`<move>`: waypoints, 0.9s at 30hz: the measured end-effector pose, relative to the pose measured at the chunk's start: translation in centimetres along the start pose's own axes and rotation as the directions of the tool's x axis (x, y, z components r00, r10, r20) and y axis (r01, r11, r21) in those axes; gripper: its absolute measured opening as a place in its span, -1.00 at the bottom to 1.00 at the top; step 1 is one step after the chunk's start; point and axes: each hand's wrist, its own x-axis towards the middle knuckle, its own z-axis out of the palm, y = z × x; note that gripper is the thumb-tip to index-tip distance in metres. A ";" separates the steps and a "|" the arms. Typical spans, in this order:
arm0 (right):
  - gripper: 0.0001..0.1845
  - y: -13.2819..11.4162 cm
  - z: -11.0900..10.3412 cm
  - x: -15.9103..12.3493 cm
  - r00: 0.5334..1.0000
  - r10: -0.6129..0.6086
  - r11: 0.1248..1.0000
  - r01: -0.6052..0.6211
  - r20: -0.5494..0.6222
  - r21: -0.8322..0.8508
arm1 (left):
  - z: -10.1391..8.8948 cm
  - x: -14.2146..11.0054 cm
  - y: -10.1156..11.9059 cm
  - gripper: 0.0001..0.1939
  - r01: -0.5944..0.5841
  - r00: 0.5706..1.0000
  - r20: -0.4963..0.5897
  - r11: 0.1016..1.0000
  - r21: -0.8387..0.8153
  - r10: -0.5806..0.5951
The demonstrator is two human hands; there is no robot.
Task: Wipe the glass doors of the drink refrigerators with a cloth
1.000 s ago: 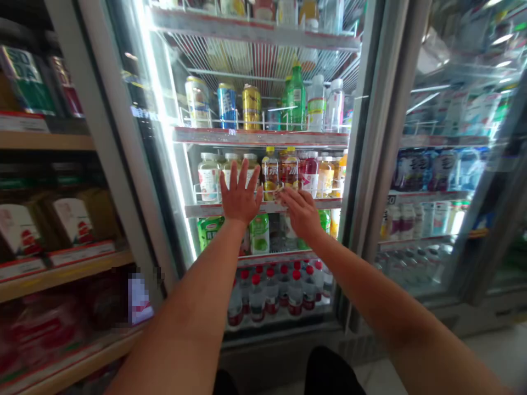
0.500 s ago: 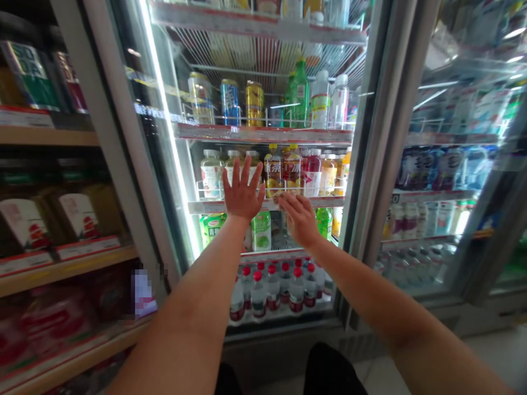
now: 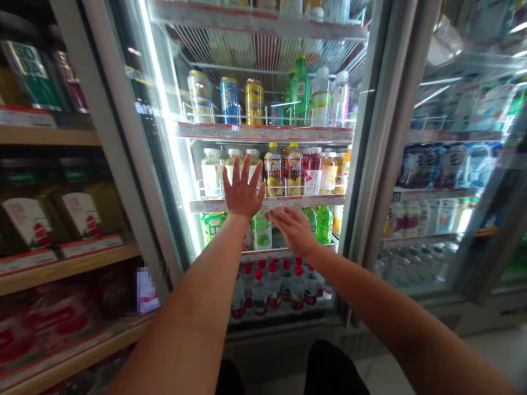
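Observation:
My left hand [image 3: 242, 192] is held up with fingers spread, seemingly flat against the glass door of a lit drinks fridge. Behind its fingers stand white-capped bottles [image 3: 212, 173]. Lower and to the right, my right hand [image 3: 291, 226] has its fingers stretched forward and pressed together. Whether something small lies under those fingertips, I cannot make out. Just left of them, behind the glass, is a green carton [image 3: 262, 230]. Above the right hand stand yellow-capped tea bottles [image 3: 273, 170] on the shelf [image 3: 288, 202].
Cans [image 3: 229, 100] and green bottles [image 3: 300, 88] fill a higher shelf. Red-capped water bottles [image 3: 258, 291] stand at the bottom. A metal door frame [image 3: 385, 164] separates another fridge on the right. Wooden shelves [image 3: 82, 263] with bottles and packs are on the left.
My right hand has moved down and slightly left, from the tea bottles' shelf edge to the row below. My left hand stays in place, fingers spread.

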 end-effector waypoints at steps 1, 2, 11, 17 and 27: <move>-0.53 -0.4 0.1 -0.4 0.988 -0.120 0.993 0.120 0.093 0.010 | 0.0 0.0 0.0 -0.41 -0.003 1.000 -0.005 1.000 0.009 0.003; -0.54 -0.5 0.1 -0.5 0.966 -0.208 0.978 0.207 0.153 0.019 | -0.1 0.0 0.1 -0.41 -0.005 1.000 -0.009 1.000 0.014 0.005; -0.38 0.1 0.7 2.0 0.978 0.179 0.984 -0.178 -0.104 0.016 | -0.3 0.0 0.3 -0.41 0.054 0.998 0.040 0.997 -0.061 -0.052; -0.45 -0.3 0.0 1.0 0.975 -0.166 0.986 0.166 0.149 0.015 | -0.1 0.0 0.2 -0.40 0.032 0.998 0.047 0.999 0.016 -0.033; -0.46 -1.1 0.6 0.2 0.989 -0.128 0.992 0.128 0.081 0.001 | -0.4 -0.1 0.3 -0.39 0.038 0.999 0.031 0.999 -0.025 -0.038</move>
